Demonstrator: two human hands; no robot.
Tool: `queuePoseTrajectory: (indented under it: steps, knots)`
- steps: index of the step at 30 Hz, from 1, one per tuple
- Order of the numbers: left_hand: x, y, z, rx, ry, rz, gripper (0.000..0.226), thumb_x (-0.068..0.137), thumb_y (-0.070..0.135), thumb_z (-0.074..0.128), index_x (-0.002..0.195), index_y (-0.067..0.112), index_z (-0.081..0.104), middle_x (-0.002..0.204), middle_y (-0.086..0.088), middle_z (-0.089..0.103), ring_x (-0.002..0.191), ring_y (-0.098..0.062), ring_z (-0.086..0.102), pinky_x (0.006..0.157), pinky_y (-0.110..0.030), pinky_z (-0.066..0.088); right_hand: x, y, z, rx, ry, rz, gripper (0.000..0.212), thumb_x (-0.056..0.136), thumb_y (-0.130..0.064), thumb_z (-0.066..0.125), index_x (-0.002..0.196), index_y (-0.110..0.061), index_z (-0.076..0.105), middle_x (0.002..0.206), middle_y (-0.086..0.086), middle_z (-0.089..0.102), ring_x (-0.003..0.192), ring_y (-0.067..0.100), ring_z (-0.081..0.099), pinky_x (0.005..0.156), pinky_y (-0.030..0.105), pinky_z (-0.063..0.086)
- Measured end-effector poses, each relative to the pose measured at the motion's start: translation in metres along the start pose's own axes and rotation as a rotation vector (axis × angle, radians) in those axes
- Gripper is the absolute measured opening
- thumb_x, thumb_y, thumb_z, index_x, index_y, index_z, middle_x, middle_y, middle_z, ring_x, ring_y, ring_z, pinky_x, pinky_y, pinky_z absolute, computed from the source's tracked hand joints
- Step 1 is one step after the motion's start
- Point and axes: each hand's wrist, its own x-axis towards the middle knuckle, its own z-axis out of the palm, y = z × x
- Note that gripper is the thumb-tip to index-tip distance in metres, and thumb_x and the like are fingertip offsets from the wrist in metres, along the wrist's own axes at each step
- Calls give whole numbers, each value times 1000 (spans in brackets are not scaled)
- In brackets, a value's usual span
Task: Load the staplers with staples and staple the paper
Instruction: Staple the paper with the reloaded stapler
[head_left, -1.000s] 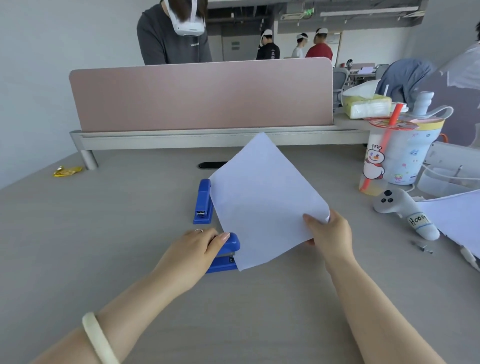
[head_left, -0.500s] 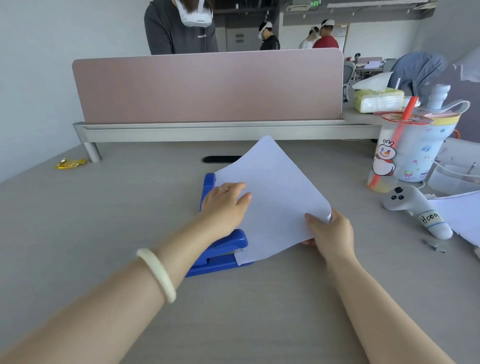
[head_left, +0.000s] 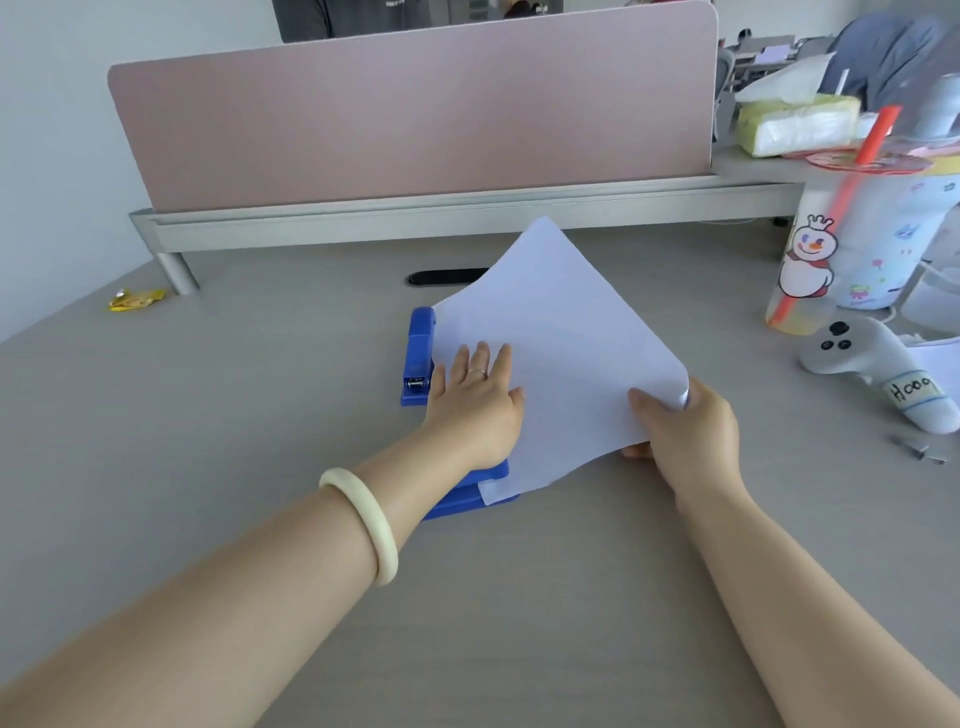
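A white sheet of paper (head_left: 561, 338) lies tilted over the middle of the desk. Its near corner sits in the mouth of a blue stapler (head_left: 470, 493), which is partly hidden under my left wrist. My left hand (head_left: 475, 402) lies flat with straight fingers on the paper's left part. My right hand (head_left: 680, 431) pinches the paper's right corner, thumb on top. A second blue stapler (head_left: 418, 358) lies just left of the sheet, its far end under the paper's edge.
A pink divider (head_left: 415, 104) closes off the far side of the desk. At the right stand a cartoon drink cup (head_left: 857, 244) with a red straw, a grey controller (head_left: 878, 371) and loose staples (head_left: 919, 449). A yellow wrapper (head_left: 136, 300) lies far left.
My left hand left the near stapler's top and moved forward onto the paper, where it now lies flat. My right hand kept its hold on the corner. The camera moved closer.
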Motion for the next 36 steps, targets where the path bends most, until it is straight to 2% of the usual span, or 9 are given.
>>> queuePoseTrajectory:
  steps: [3, 8, 14, 18, 21, 25, 28, 33, 36]
  knots:
    - [0, 0, 1, 54, 26, 15, 56, 99, 31, 15, 147, 21, -12, 158, -4, -14, 145, -22, -16, 118, -42, -8, 1, 0, 2, -3, 0, -2, 17, 82, -15, 49, 90, -2, 57, 66, 4, 62, 47, 23, 61, 50, 25, 42]
    - [-6, 2, -2, 83, 9, 41, 57, 99, 31, 14, 146, 22, -17, 156, -6, -22, 144, -22, -22, 117, -44, -12, -4, -2, 2, 19, 16, 4, 18, 82, -15, 50, 91, -2, 58, 70, 8, 63, 51, 27, 61, 66, 42, 55]
    - [-4, 2, -5, 53, -48, 35, 56, 99, 31, 14, 146, 24, -17, 156, -4, -22, 144, -21, -22, 116, -44, -13, -7, -2, -1, -4, 11, -18, 11, 84, -17, 50, 86, -9, 57, 72, 9, 63, 37, 12, 57, 51, 26, 44]
    - [-6, 4, -5, 20, -22, 56, 55, 99, 31, 14, 147, 24, -13, 158, -2, -18, 144, -19, -20, 117, -43, -12, -5, 0, 2, -11, -5, -26, 12, 85, -17, 49, 89, -9, 57, 76, 5, 63, 33, 8, 55, 48, 24, 44]
    - [-4, 2, -12, -95, 9, 28, 55, 99, 30, 17, 148, 24, -7, 159, -1, -10, 146, -17, -14, 116, -41, -10, -7, 0, 3, -30, -16, -35, 12, 84, -18, 48, 86, -8, 56, 73, 7, 60, 32, 6, 52, 48, 24, 42]
    - [-4, -2, -27, -215, 18, -4, 55, 99, 30, 21, 148, 25, -2, 160, 1, -4, 147, -16, -8, 118, -41, -9, -7, -1, 2, -12, -31, -30, 9, 85, -16, 48, 82, -9, 54, 71, 5, 56, 42, 14, 54, 44, 23, 40]
    - [-5, 0, -40, -256, 39, -1, 55, 99, 31, 22, 148, 27, 0, 160, 2, -3, 147, -14, -7, 118, -39, -9, -7, -1, 2, -32, -27, -42, 9, 84, -17, 48, 81, -11, 54, 69, 4, 57, 35, 8, 52, 45, 23, 39]
    - [-1, 3, -42, -139, 122, 42, 54, 99, 32, 22, 148, 24, 1, 160, 0, -2, 147, -15, -7, 117, -39, -10, -7, -1, 2, -28, -28, -33, 10, 84, -17, 47, 82, -10, 54, 71, 6, 58, 31, 4, 50, 46, 24, 40]
    - [-2, 4, -18, -44, 54, 57, 55, 99, 30, 19, 148, 22, -5, 159, -2, -7, 146, -18, -11, 117, -40, -9, -6, 1, 2, -25, -23, -40, 11, 85, -17, 48, 84, -8, 54, 72, 7, 58, 30, 2, 50, 46, 24, 39]
